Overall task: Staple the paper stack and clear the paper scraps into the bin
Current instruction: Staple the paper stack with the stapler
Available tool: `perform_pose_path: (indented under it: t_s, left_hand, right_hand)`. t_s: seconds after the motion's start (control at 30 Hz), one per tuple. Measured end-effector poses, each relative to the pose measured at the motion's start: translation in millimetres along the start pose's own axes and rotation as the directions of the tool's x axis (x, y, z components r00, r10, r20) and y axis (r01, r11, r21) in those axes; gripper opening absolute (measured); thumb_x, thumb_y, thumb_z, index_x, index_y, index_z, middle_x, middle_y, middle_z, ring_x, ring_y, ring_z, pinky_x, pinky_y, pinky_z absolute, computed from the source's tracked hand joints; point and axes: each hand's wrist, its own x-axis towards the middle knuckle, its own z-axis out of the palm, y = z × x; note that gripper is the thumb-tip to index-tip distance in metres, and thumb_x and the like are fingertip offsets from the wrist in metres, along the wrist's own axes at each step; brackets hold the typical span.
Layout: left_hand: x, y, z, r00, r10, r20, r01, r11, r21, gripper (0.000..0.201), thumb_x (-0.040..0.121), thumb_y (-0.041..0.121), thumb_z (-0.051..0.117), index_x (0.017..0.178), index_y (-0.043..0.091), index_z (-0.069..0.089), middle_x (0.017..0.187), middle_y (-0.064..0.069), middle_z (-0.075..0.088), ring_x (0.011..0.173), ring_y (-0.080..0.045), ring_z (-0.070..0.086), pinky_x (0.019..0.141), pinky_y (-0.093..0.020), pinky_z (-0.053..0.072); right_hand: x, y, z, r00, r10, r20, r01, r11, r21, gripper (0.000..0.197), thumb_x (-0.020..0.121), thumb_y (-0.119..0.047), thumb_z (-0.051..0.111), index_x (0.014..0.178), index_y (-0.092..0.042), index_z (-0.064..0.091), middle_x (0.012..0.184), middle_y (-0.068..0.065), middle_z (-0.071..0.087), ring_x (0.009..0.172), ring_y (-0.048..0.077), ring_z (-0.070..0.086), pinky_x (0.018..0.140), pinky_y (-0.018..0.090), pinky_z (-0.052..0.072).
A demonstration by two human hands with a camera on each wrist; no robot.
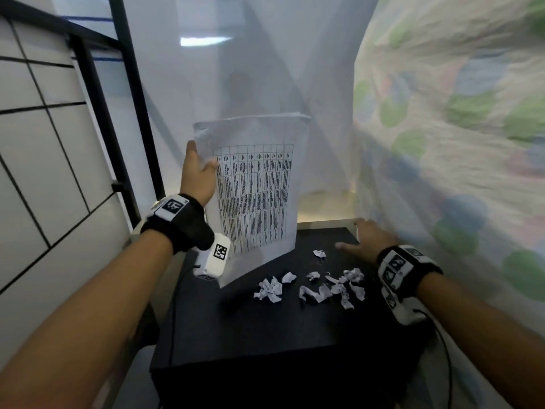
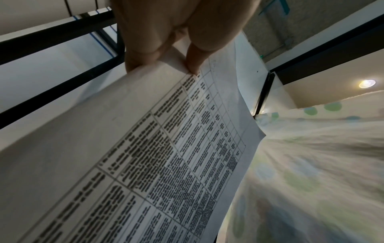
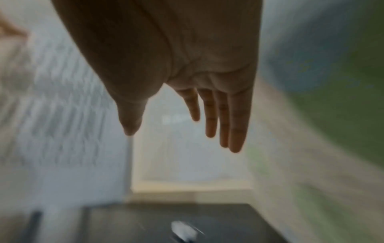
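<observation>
The thin white printed paper stack [image 1: 256,190], judged light and floppy, is pinched at its edge by the left hand [image 1: 198,175]. The right hand [image 1: 367,242] is held flat and empty above the black table [image 1: 265,329]. Crumpled white paper scraps [image 1: 318,287] are judged weightless, best gathered by pinching.

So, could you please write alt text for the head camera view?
The left hand holds a printed paper stack upright over a black table. Crumpled paper scraps lie on it, and the open right hand hovers beside them.

Bare forearms; each wrist wears a black strap [image 1: 177,228] carrying white camera blocks [image 1: 213,256] with black square-code markers, and thin black cables [image 1: 445,349] trail from them
</observation>
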Motion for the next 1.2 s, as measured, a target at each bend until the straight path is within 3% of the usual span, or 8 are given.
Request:
perform_pose_path:
  t_s: [0.13, 0.27, 0.5, 0.73, 0.9, 0.97, 1.07, 1.2]
  left_hand:
    - [11, 25, -16, 0.998, 0.062, 0.02, -0.061, 0.996, -0.061, 0.043, 0.093, -0.002, 0.044, 0.133, 0.009, 0.037, 0.13, -0.002, 0.048, 0.122, -0.016, 0.046, 0.099, -0.022, 0.044]
    - [20, 43, -35, 0.999, 0.034, 0.001, -0.033, 0.983, -0.178, 0.038, 0.093, -0.002, 0.047, 0.121, 0.022, 0.04, 0.129, 0.001, 0.05, 0.129, -0.02, 0.047, 0.113, -0.04, 0.037]
    - [28, 23, -55, 0.996, -0.054, -0.076, 0.046, 0.994, -0.097, 0.038, 0.092, 0.004, 0.052, 0.129, 0.001, 0.043, 0.135, -0.014, 0.054, 0.127, -0.028, 0.051, 0.111, -0.044, 0.04]
    - [-26, -18, -36, 0.975, -0.222, 0.026, 0.219, 0.971, 0.095, 0.041, 0.097, 0.02, 0.049, 0.133, 0.002, 0.042, 0.13, -0.002, 0.053, 0.122, -0.017, 0.049, 0.109, -0.035, 0.037]
    - [-83, -64, -47, 0.913, -0.377, 0.157, 0.336, 0.912, 0.237, 0.044, 0.095, 0.023, 0.051, 0.136, 0.012, 0.038, 0.136, -0.005, 0.053, 0.126, -0.024, 0.05, 0.108, -0.044, 0.039]
    - [-94, -77, -61, 0.904, -0.399, 0.15, 0.342, 0.889, 0.303, 0.042, 0.096, 0.021, 0.049, 0.136, 0.014, 0.038, 0.135, -0.005, 0.054, 0.124, -0.024, 0.052, 0.107, -0.046, 0.04]
    - [-100, -86, -86, 0.9, -0.42, 0.112, 0.335, 0.834, 0.438, 0.038, 0.097, 0.018, 0.047, 0.134, 0.011, 0.042, 0.127, -0.001, 0.055, 0.116, -0.02, 0.053, 0.104, -0.041, 0.04]
    - [-105, -103, -120, 0.879, -0.464, 0.11, 0.319, 0.743, 0.588, 0.041, 0.095, 0.016, 0.051, 0.135, 0.011, 0.042, 0.131, -0.009, 0.056, 0.118, -0.03, 0.055, 0.104, -0.044, 0.042]
  right_hand:
    - [6, -67, -28, 0.972, -0.186, -0.142, 0.232, 0.85, 0.474, 0.091, 0.078, -0.045, 0.069, 0.148, -0.018, 0.017, 0.144, 0.013, 0.041, 0.13, 0.028, 0.044, 0.106, 0.039, 0.038]
    - [-1, -102, -22, 0.951, -0.257, -0.169, 0.302, 0.668, 0.68, 0.087, 0.08, -0.045, 0.067, 0.146, -0.015, 0.019, 0.145, 0.008, 0.043, 0.13, 0.025, 0.046, 0.101, 0.032, 0.038]
    - [-32, -94, 34, 0.954, -0.276, -0.118, 0.204, 0.306, 0.93, 0.03, 0.098, -0.015, 0.044, 0.126, -0.009, 0.052, 0.117, 0.004, 0.062, 0.103, 0.019, 0.064, 0.079, 0.02, 0.057]
    - [-37, -98, 45, 0.988, -0.148, -0.053, 0.069, 0.104, 0.992, 0.023, 0.098, -0.009, 0.043, 0.119, -0.005, 0.052, 0.109, 0.011, 0.064, 0.089, 0.018, 0.065, 0.07, 0.022, 0.06]
    - [-36, -114, 67, 0.992, -0.106, 0.071, -0.056, 0.138, 0.989, 0.032, 0.099, -0.01, 0.041, 0.13, -0.005, 0.047, 0.125, 0.015, 0.059, 0.11, 0.033, 0.059, 0.093, 0.05, 0.051]
    - [-41, -125, 82, 0.98, -0.13, 0.153, -0.127, 0.191, 0.973, 0.032, 0.099, -0.012, 0.04, 0.13, -0.007, 0.047, 0.123, 0.013, 0.058, 0.108, 0.031, 0.058, 0.091, 0.049, 0.052]
    - [-48, -145, 106, 0.955, -0.181, 0.233, -0.128, 0.458, 0.88, 0.033, 0.098, -0.02, 0.044, 0.126, -0.003, 0.048, 0.121, 0.012, 0.059, 0.099, 0.027, 0.059, 0.074, 0.036, 0.057]
    - [-57, -163, 126, 0.914, -0.229, 0.335, -0.051, 0.754, 0.655, 0.025, 0.09, -0.029, 0.058, 0.104, -0.011, 0.047, 0.109, 0.004, 0.058, 0.096, 0.019, 0.056, 0.086, 0.033, 0.05]
